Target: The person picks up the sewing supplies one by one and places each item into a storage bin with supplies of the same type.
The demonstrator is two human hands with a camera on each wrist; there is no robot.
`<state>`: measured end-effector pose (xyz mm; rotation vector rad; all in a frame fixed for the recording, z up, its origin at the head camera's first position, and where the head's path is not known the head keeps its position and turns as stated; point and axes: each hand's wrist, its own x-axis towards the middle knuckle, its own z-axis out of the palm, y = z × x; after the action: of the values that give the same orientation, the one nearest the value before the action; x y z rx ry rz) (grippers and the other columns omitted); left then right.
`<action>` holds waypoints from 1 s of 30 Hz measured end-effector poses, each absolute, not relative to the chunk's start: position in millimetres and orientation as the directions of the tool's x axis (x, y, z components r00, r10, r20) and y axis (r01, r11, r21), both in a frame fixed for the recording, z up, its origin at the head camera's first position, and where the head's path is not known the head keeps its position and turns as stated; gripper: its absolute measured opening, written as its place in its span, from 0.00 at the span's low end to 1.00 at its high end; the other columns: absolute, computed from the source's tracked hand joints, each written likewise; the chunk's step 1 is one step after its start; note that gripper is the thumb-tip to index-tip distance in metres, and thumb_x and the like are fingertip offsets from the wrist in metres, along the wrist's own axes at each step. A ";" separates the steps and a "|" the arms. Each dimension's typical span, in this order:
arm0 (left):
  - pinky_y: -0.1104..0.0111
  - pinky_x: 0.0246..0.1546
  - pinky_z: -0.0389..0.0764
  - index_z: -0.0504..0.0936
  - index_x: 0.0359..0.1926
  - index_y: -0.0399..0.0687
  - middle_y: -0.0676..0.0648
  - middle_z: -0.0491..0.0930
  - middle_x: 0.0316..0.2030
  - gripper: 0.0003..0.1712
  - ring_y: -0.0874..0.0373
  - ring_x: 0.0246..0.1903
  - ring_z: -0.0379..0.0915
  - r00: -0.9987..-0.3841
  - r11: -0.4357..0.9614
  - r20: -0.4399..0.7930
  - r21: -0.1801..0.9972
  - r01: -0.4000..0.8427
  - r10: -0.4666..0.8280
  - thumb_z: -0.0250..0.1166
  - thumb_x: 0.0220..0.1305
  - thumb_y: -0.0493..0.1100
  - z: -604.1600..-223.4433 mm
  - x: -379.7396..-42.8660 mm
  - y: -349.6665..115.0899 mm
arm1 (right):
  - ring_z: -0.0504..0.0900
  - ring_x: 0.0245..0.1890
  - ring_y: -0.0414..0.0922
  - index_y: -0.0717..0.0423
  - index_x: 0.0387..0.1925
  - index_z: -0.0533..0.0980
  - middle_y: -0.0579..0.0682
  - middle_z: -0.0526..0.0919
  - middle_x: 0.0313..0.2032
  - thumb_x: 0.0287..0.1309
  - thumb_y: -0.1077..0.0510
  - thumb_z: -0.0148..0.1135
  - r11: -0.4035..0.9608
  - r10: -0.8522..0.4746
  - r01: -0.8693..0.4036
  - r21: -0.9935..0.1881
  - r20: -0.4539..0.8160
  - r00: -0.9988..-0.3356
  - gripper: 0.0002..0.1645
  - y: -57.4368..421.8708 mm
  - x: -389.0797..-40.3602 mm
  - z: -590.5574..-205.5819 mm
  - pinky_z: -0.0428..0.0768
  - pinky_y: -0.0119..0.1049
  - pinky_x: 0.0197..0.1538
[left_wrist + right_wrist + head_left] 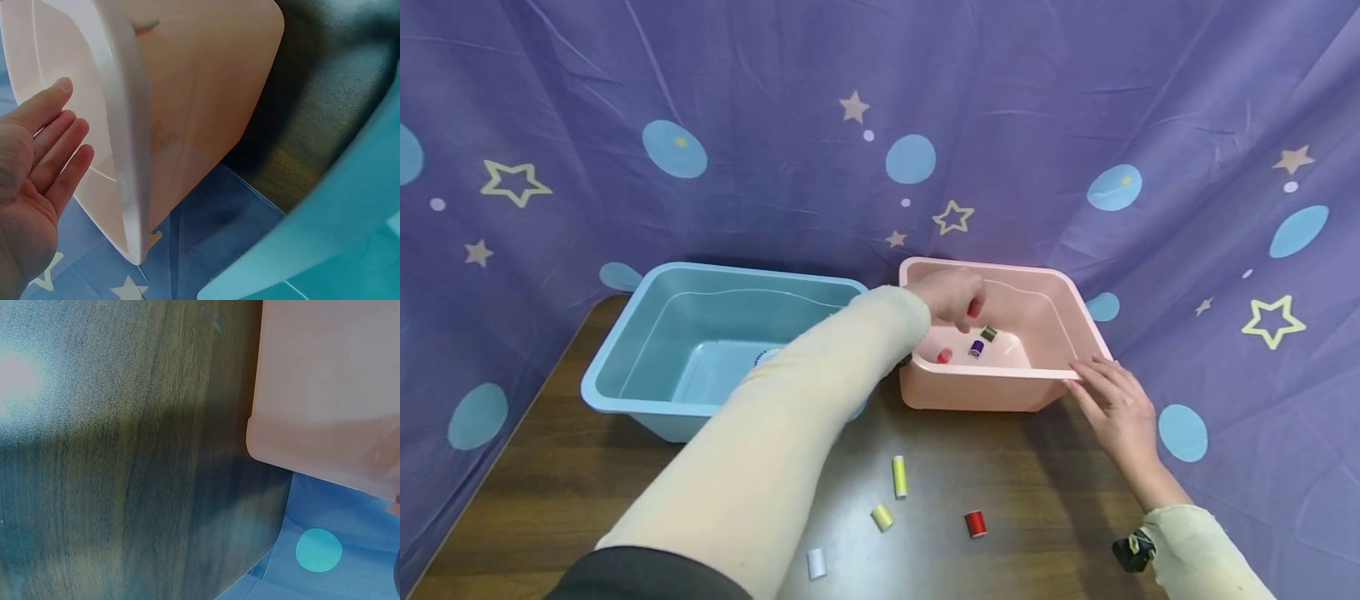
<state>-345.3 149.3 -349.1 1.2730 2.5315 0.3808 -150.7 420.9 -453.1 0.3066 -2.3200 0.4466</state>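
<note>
My left hand [951,296] reaches over the pink bin [985,387], its fingers loosely bent. In the left wrist view that hand [44,162] is seen palm-on beside the bin's wall, and no thing shows in it. A small red patch shows at its fingertips in the head view; what it is cannot be told. Inside the bin lie a dark green thread spool [988,333], a purple spool [976,348] and a blurred pinkish-red spool [944,356]. My right hand [1120,408] holds the bin's front right rim between thumb and fingers.
A blue bin [670,408] stands left of the pink one, partly behind my left sleeve. On the wooden table [1037,500] in front lie a yellow spool [899,477], a pale yellow spool [882,517], a red spool [976,523] and a white spool [817,563]. A purple curtain [790,192] hangs behind.
</note>
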 end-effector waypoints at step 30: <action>0.67 0.60 0.78 0.89 0.57 0.51 0.52 0.87 0.55 0.22 0.58 0.57 0.79 -0.498 0.504 -0.090 0.246 0.828 0.863 0.78 0.66 0.54 -298.4 -301.9 98.0 | 0.83 0.59 0.66 0.56 0.52 0.89 0.63 0.90 0.50 0.44 0.69 0.82 0.901 -0.080 -0.358 -0.245 0.717 -0.692 0.28 420.7 -150.4 -454.5 0.68 0.41 0.77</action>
<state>-301.9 98.0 -298.4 1.4501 2.5445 0.2519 -150.4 420.7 -454.5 0.3116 -2.3076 0.4771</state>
